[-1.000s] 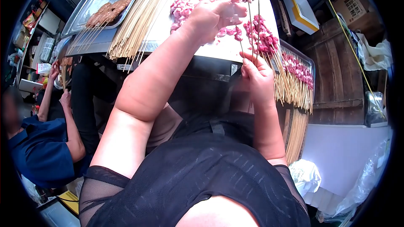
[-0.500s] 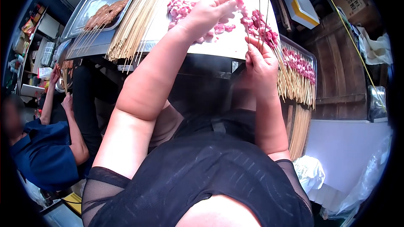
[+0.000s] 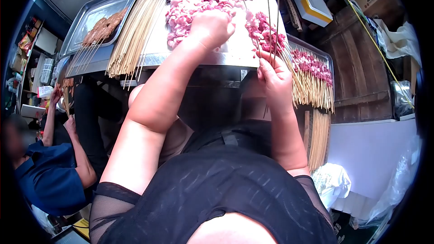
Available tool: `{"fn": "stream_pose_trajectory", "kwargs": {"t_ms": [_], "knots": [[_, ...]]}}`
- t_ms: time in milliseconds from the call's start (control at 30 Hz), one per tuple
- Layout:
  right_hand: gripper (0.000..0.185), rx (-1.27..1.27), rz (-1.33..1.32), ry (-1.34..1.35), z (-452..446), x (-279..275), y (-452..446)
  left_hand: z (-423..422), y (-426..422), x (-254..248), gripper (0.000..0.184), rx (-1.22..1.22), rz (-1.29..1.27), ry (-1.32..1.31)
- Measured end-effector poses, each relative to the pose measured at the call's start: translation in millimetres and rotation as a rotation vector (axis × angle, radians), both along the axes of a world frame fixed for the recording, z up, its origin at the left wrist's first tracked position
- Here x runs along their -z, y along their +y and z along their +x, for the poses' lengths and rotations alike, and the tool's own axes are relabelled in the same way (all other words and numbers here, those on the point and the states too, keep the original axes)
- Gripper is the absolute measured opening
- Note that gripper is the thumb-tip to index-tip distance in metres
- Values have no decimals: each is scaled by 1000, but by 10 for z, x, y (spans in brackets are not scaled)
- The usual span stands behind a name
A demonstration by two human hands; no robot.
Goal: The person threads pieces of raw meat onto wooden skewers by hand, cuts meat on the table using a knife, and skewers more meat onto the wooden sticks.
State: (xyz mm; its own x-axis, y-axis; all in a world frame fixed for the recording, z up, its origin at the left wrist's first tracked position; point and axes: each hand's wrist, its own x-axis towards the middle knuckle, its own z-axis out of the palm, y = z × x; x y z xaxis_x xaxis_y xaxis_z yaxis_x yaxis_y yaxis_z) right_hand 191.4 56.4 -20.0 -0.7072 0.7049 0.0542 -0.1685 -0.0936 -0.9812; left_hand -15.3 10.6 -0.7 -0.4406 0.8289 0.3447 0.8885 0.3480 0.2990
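Observation:
My left hand is at the near edge of the pink and red meat pile on the metal table. Its fingers are curled, and what they hold, if anything, is hidden. Further right, my right hand pinches several thin skewers that point up and away over the table. Just beyond that hand lie skewers with red meat. Bare light skewers are bunched left of the pile.
At the left, a metal tray holds brown skewered meat. A tray of filled skewers stands at the right, near a white and yellow box. A person in blue works with skewers at far left.
My left hand has come away from the skewer tip, down and left to the meat pile, and its fingers have curled. My right hand still holds the skewers. The view has shifted slightly.

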Motion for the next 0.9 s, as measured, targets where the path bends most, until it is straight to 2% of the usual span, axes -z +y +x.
{"fn": "stream_pose_trajectory", "kwargs": {"t_ms": [33, 67, 100, 167, 233, 333, 400, 433, 500, 533, 633, 667, 800, 867, 900], "knots": [[21, 0, -2, 4, -1, 12, -4, -38, -29, -66, 26, -24, 86, -200], [21, -1, 11, -14, -9, 33, -7, -200, -11, 34, 27, 34, 268, -267], [21, -3, 26, -31, -21, 58, -9, -278, -37, -15, 26, 38, 310, -615], [21, -21, 10, -33, -42, 100, -21, -412, -97, -5, 23, 119, 517, -1080], [21, -38, 14, -68, -71, 109, -51, -394, -156, -93, 19, 80, 644, -1421], [22, -45, 2, -71, -103, 193, -52, -398, -215, -138, 21, 96, 696, -1558], [23, -42, 13, -81, -108, 184, -72, -414, -217, -138, 17, 183, 740, -1781], [23, -44, 13, -80, -110, 180, -74, -429, -219, -133, 17, 182, 741, -1780], [23, -28, 14, -89, -94, 184, -74, -446, -217, -123, 15, 308, 671, -1470], [21, -31, -8, -84, -79, 156, -77, -474, -237, -129, 22, 255, 662, -1455], [21, -5, 2, -93, -44, 145, -55, -503, -322, -254, 29, 105, 634, -1082], [22, -5, 4, -89, -39, 170, -37, -541, -350, -272, 29, 108, 648, -1000], [22, 3, -7, -66, -44, 152, -44, -632, -434, -283, 27, 79, 724, -951], [22, 2, -13, -84, -44, 131, -54, -703, -459, -240, 26, 31, 571, -629], [22, 2, -13, -84, -43, 136, -53, -688, -462, -244, 26, 30, 571, -629]]}}
